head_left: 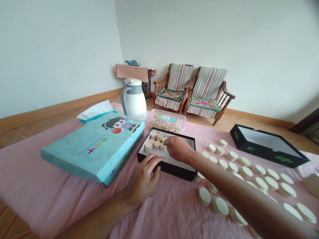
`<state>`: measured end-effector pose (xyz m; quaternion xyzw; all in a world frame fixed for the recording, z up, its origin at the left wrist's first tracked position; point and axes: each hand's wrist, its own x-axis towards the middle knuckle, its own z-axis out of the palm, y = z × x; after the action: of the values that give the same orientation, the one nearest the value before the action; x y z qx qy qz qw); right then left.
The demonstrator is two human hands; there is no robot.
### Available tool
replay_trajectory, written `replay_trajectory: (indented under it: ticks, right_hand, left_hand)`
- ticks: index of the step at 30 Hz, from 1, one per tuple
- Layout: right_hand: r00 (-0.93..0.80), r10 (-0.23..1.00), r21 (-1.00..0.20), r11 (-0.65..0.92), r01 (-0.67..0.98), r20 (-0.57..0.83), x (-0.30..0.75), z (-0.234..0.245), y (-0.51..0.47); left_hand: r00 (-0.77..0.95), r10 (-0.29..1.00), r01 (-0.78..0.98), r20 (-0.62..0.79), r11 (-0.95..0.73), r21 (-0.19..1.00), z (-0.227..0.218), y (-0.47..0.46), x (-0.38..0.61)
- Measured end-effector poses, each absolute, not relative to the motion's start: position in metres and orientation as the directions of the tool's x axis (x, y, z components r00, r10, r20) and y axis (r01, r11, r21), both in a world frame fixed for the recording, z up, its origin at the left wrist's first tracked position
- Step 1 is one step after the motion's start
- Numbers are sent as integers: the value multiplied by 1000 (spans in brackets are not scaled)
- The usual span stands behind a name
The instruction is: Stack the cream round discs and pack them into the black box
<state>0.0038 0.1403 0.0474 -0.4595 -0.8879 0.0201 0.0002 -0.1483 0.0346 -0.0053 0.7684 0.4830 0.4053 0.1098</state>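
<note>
A black box [174,167] with a white inside lies on the pink cloth, with several round wooden discs [155,140] stacked in its far left corner. My right hand [177,148] reaches into the box, fingers pinched on a disc at the edge of that pile. My left hand [143,179] rests on the near left rim of the box, fingers curled against it. Many more pale discs [245,172] lie spread over the cloth to the right.
A light blue cartoon-printed box [96,146] lies left of the black box. Behind stand a white jug [134,98] and a clear container of nuts [165,121]. The black lid [267,145] lies far right. Two wooden armchairs [191,91] stand by the wall.
</note>
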Motion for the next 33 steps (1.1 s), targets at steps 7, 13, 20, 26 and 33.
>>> replay_trajectory:
  ticks: [7, 13, 20, 26, 33]
  right_hand:
    - [-567, 824, -46, 566, 823, -9, 6, 40, 142]
    - [-551, 834, -96, 551, 829, 30, 13, 47, 142]
    - [-424, 842, -306, 522, 796, 333, 76, 84, 100]
    - [-473, 861, -346, 509, 788, 188, 123, 81, 40]
    - [-523, 851, -300, 514, 804, 55, 135, 55, 2]
  left_hand:
    - [204, 827, 668, 524, -509, 544, -5, 34, -148]
    - [207, 830, 665, 517, -507, 548, -7, 34, -149]
    - [211, 812, 656, 544, -530, 537, -7, 37, -148]
    - [205, 788, 671, 580, -545, 502, -7, 39, -146]
    - [199, 789, 684, 581, -536, 495, -7, 40, -145]
